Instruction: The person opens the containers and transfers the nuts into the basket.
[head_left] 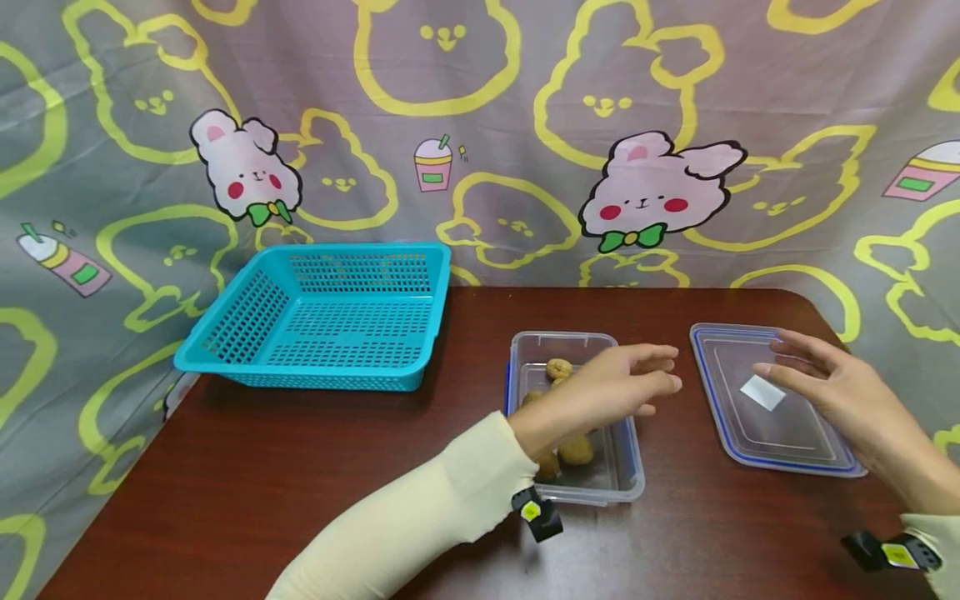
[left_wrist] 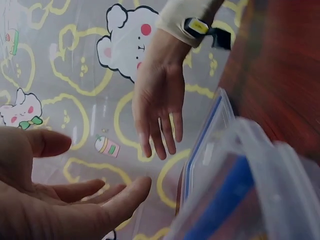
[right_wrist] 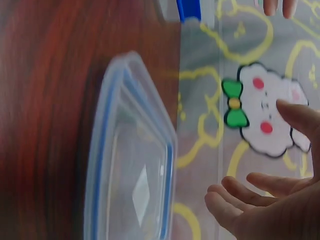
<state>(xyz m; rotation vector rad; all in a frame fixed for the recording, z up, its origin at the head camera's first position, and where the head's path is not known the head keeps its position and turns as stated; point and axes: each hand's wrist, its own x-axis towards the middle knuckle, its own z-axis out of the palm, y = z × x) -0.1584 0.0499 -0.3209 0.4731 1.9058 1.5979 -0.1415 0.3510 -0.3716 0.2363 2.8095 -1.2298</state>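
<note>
My left hand (head_left: 611, 387) hovers over a clear plastic container (head_left: 628, 467), its fingers relaxed and pointing right with nothing in them. Several round brown walnuts (head_left: 576, 450) lie in the container, partly hidden under my wrist and forearm. Above the table at the right, my right hand (head_left: 840, 387) is held in the air with loosely bent fingers and nothing between them. Below it lies a clear lid (head_left: 780, 442) with a blue seal and a white label (head_left: 762, 392). In the left wrist view, the left hand's thumb and fingers (left_wrist: 125, 200) are spread apart.
A turquoise perforated basket (head_left: 420, 379) stands at the back left of the dark red-brown table (head_left: 300, 450). Behind the table hangs a grey curtain (head_left: 510, 225) with cartoon rabbits. The container sits between the basket and the lid.
</note>
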